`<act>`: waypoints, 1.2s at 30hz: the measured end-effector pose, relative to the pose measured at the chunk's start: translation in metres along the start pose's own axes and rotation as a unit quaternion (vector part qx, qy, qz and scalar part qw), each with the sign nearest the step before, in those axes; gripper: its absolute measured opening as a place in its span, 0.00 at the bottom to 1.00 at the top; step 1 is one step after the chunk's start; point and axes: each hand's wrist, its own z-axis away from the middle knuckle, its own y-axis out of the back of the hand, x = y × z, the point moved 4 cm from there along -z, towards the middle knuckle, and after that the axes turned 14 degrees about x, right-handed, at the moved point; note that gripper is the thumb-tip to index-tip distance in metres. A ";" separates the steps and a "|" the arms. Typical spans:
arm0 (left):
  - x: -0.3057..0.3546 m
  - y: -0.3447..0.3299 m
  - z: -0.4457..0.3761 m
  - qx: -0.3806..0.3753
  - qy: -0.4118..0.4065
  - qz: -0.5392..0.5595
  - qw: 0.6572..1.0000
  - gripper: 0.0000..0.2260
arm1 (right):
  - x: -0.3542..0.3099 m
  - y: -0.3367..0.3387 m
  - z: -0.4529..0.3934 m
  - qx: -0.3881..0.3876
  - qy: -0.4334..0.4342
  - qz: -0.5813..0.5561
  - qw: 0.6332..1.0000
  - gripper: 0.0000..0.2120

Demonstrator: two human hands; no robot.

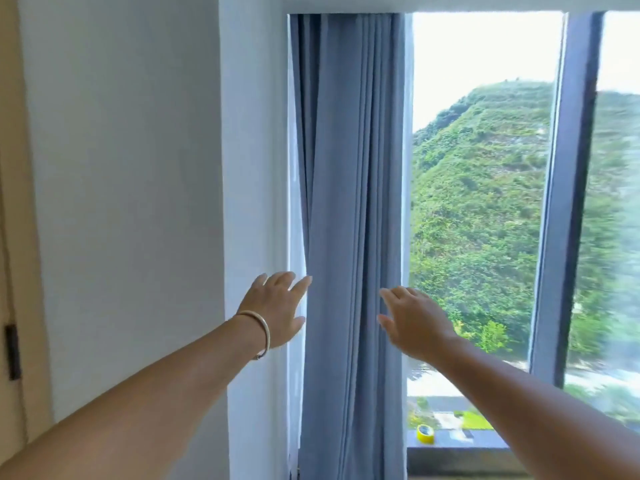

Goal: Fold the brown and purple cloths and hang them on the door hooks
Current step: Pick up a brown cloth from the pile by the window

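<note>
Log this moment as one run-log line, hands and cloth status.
left hand: open, at blue curtain edge | right hand: open, empty | brown and purple cloths: not in view | hooks: not in view

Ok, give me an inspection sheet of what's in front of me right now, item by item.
Surface: window sill, dark, at the foot of the glass.
Job's things: nothing seen; no brown or purple cloth, no door hooks.
Clutter: yellow tape roll on the sill.
Grippers: left hand open, bracelet on its wrist; right hand open; both raised either side of the blue curtain.
Cables: nothing seen.
Surroundings: white wall, window with a green hillside outside.
</note>
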 end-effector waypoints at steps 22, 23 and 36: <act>0.537 0.088 0.001 -0.003 -0.172 0.401 0.900 0.31 | 0.295 0.254 0.376 0.027 -0.396 0.199 0.896 0.27; 0.554 0.093 0.011 -0.013 -0.177 0.425 0.888 0.30 | 0.296 0.262 0.396 0.030 -0.414 0.198 0.888 0.26; 0.753 0.168 0.078 -0.071 -0.295 0.569 0.764 0.28 | 0.310 0.394 0.575 0.052 -0.589 0.274 0.758 0.24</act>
